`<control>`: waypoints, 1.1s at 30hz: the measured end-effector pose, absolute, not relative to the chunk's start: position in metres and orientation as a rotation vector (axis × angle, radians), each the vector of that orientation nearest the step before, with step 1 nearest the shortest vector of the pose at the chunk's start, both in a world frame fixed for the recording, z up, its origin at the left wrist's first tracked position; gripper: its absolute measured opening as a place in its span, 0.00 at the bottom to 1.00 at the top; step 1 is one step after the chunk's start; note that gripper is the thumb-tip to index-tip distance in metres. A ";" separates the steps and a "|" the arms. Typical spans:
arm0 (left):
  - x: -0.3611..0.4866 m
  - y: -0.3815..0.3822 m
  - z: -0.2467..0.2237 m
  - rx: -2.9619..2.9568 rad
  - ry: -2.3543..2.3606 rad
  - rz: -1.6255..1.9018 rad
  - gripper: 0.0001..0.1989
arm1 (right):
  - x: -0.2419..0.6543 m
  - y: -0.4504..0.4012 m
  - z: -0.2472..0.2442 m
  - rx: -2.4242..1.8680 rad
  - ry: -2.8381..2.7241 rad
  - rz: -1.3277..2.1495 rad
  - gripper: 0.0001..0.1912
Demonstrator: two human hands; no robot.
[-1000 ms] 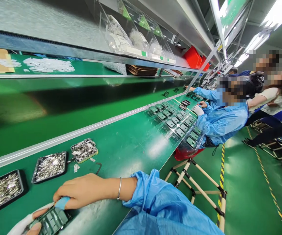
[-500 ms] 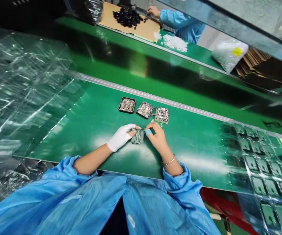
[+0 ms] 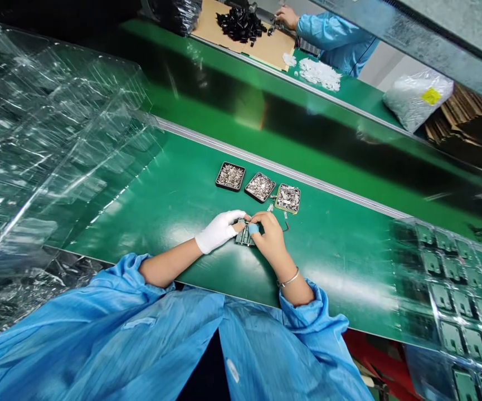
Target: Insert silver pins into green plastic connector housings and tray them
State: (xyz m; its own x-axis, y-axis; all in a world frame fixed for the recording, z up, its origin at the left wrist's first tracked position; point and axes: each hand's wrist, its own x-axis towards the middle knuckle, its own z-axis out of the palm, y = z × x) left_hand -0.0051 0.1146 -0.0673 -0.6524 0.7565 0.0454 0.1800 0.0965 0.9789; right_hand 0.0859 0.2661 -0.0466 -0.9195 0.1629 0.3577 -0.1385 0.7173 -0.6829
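Green and ridged, the small part (image 3: pixel 244 236) is in our hands over the middle of the counter (image 3: pixel 190 178), between its far and near edges; whether it also rests on the surface we cannot tell. Our left hand (image 3: pixel 219 231), in a white glove with bare fingertips, holds the part by its left side, fingers narrow around it. Our right hand (image 3: pixel 271 240) bends over the part's far right corner, its fingers drawn close together; whether they pinch the part or something tiny we cannot tell. A blue wrap (image 3: pixel 253 228) covers its thumb, and a bracelet (image 3: pixel 288 278) rings our right wrist.

Just beyond our hands, toward the far edge, we have three small trays of shiny metal pieces in a row: the left tray (image 3: pixel 230 176), the middle tray (image 3: pixel 260 186) and the right tray (image 3: pixel 288 198). A thin bent tool (image 3: pixel 286 226) lies near our right hand.

At the counter's left end spread clear plastic trays (image 3: pixel 57 133); at its right end, clear trays hold rows of green panels (image 3: pixel 441 295).

Past the far edge, another surface carries black pieces (image 3: pixel 241 25) on cardboard (image 3: pixel 207 25), white pieces (image 3: pixel 319 74), a clear bag (image 3: pixel 418 97) with a yellow label, and another person's hand (image 3: pixel 287 18).
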 end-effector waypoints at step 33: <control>0.005 0.126 -0.060 0.747 1.910 1.701 0.12 | 0.085 0.264 -0.054 -0.192 -2.263 1.705 0.06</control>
State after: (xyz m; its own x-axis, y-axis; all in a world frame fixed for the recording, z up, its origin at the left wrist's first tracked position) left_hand 0.0051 0.1264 -0.0598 -0.7400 0.6725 0.0088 0.0863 0.0820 0.9929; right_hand 0.0854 0.2639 -0.0543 -0.9459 0.2835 0.1577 -0.0733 0.2868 -0.9552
